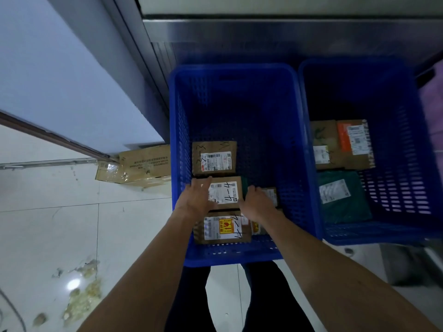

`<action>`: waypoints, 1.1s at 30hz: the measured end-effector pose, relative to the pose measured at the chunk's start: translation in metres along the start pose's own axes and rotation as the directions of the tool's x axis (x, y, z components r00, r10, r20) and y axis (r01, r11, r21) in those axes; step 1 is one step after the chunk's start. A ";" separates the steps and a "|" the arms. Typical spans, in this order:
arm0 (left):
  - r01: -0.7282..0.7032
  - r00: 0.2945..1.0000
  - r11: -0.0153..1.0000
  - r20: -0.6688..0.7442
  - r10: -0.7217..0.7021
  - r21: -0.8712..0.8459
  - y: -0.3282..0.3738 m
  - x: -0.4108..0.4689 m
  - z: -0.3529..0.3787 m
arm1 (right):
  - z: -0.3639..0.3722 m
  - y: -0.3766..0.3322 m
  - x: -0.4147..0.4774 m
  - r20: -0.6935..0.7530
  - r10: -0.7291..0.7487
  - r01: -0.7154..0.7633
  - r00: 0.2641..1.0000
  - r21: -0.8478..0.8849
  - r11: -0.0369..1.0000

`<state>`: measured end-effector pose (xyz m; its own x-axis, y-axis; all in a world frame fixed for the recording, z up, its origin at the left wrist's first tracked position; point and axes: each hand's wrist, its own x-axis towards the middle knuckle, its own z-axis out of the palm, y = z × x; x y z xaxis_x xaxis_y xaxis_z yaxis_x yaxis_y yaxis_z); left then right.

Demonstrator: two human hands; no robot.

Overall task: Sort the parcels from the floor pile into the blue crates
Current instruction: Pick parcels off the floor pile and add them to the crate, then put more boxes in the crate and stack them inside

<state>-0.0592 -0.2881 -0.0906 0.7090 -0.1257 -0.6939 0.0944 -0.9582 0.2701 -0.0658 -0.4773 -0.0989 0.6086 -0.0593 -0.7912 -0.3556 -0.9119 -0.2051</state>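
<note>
Parcel marked 4-4 [224, 193], a brown cardboard box with a white shipping label, sits low inside the left blue crate [230, 68], in the middle of a column of three boxes. Whether it rests on the crate floor or is held just above it cannot be told.

Left hand [195, 198] grips the box's left edge, fingers close together and bent over the far left corner. Right hand [256, 202] grips the right edge with fingers curled and bunched; its thumb is not visible. Both forearms reach in over the near rim.

Beyond the parcel marked 4-4, touching or just beside it, lies a parcel marked 3-3 [214, 158]. On the near side lies a parcel with a yellow and red sticker [223, 227], partly hidden by the wrists. A small brown parcel [272, 196] shows just past the right hand, and a dark green edge [244, 188] shows between the held box and that hand.

The right blue crate [407, 140] stands just beside the left one. It holds a brown parcel [323, 144], a parcel with an orange label [354, 144] next to it, and a green mailer bag [342, 197] nearer the person.

A flattened cardboard carton [143, 164] lies on the pale tiled floor [48, 212] against the left crate. Yellowish debris [84, 295] marks the tiles nearby. The picture is slightly blurred, so label text is unreadable.
</note>
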 end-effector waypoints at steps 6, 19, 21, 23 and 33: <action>-0.071 0.997 0.996 -0.008 0.071 0.050 0.003 -0.039 -0.033 | -0.011 -0.001 -0.063 -0.026 0.017 -0.016 1.000 0.050 0.999; -0.082 0.997 0.989 0.001 0.083 0.124 -0.023 -0.113 -0.085 | 0.023 -0.027 -0.163 -0.074 0.008 -0.006 0.997 0.025 1.000; -0.083 0.996 0.986 -0.013 0.086 0.143 -0.024 -0.126 -0.085 | 0.026 -0.028 -0.173 -0.098 -0.016 0.019 0.995 0.033 0.999; -0.084 0.996 0.987 -0.023 0.088 0.138 -0.025 -0.136 -0.082 | 0.031 -0.028 -0.181 -0.106 -0.036 0.041 0.994 0.049 0.998; -0.041 0.993 0.995 -0.109 0.051 0.089 -0.049 -0.223 -0.033 | 0.078 -0.044 -0.230 -0.084 -0.154 0.160 0.984 0.071 0.985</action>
<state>-0.1992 -0.2048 0.0733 0.7850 -0.1456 -0.6021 0.0027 -0.9712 0.2383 -0.2451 -0.3916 0.0469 0.7137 0.0479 -0.6988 -0.3026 -0.8786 -0.3693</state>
